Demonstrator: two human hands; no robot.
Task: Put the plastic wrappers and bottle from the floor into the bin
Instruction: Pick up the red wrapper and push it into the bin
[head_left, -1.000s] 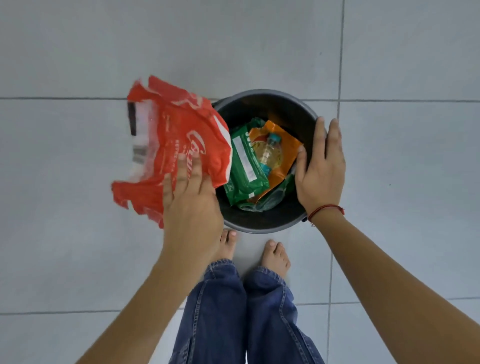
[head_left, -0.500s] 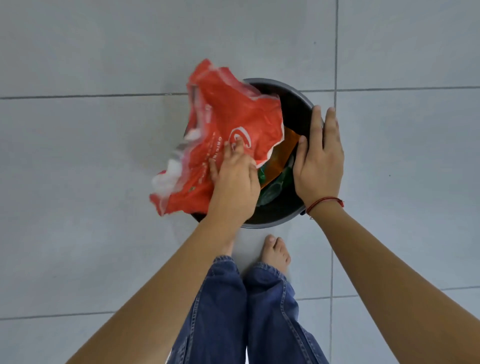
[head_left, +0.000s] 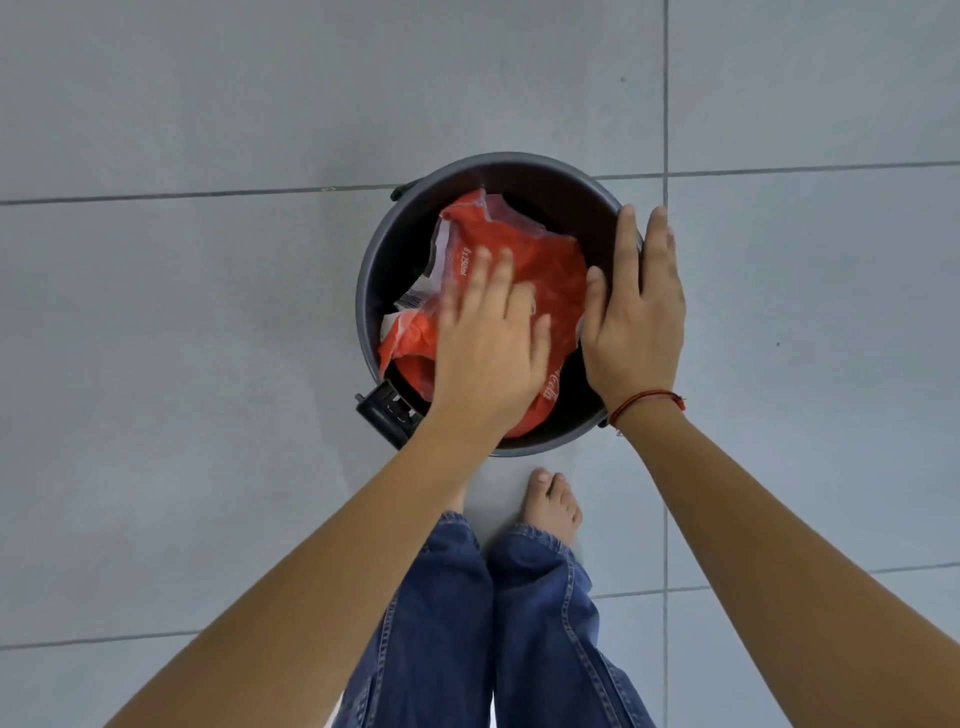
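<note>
Both bare forearms reach forward and down from the lower corners of the view, converging toward the middle. The left hand (head_left: 488, 353) is palm down with its fingers (head_left: 485, 270) spread and extended, slightly motion-blurred, gripping nothing. The right hand (head_left: 636, 317) is also palm down, its 4 fingers straight and held close together, the thumb angled inward toward the left hand. A thin red string bracelet (head_left: 647, 401) circles the right wrist. Below, 2 legs in blue jeans (head_left: 498, 623) stand together, with 1 bare foot (head_left: 550, 506) clearly showing.

One bin (head_left: 374, 270), one red wrapper (head_left: 545, 270) (crumpled), two hands.
</note>
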